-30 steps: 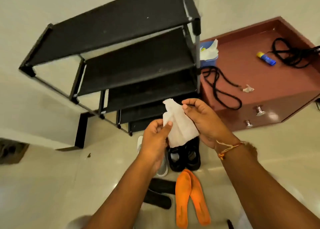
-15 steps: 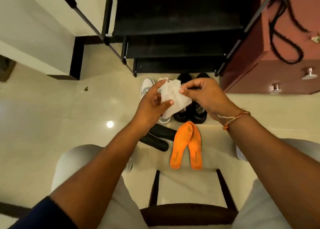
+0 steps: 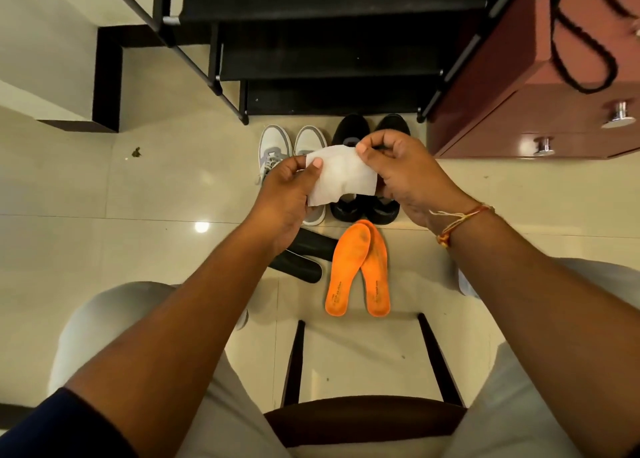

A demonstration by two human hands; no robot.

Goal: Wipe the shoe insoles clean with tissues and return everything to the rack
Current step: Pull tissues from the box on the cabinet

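- White paper tissue (image 3: 341,173), a soft rectangular sheet, is stretched between both hands, in the air above the shoes.
- Left hand (image 3: 282,194) comes in from the lower left on a bare forearm. Its thumb presses the sheet's left edge and its fingers are curled behind, clamping the tissue.
- Right hand (image 3: 398,171) comes in from the lower right, with a red-and-yellow thread band (image 3: 460,218) at the wrist. Thumb and forefinger nip the tissue's top right corner, and the other fingers are loosely bent below.
- Two orange foam insoles (image 3: 360,270) lie on the cream tiled floor (image 3: 104,249), toes overlapping, just beside the heels of the black shoes.
- Two black insoles (image 3: 308,260) lie to their left, partly hidden under the left forearm.
- Grey-and-white sneakers (image 3: 277,145) and black shoes (image 3: 349,125) stand side by side at the foot of the black metal-framed shoe rack (image 3: 329,59).
- Red-brown wooden drawer cabinet (image 3: 502,111) with metal knobs stands right of the rack, with a black cord (image 3: 581,48) looped on top.
- Dark wooden chair (image 3: 363,419) shows between the person's knees.
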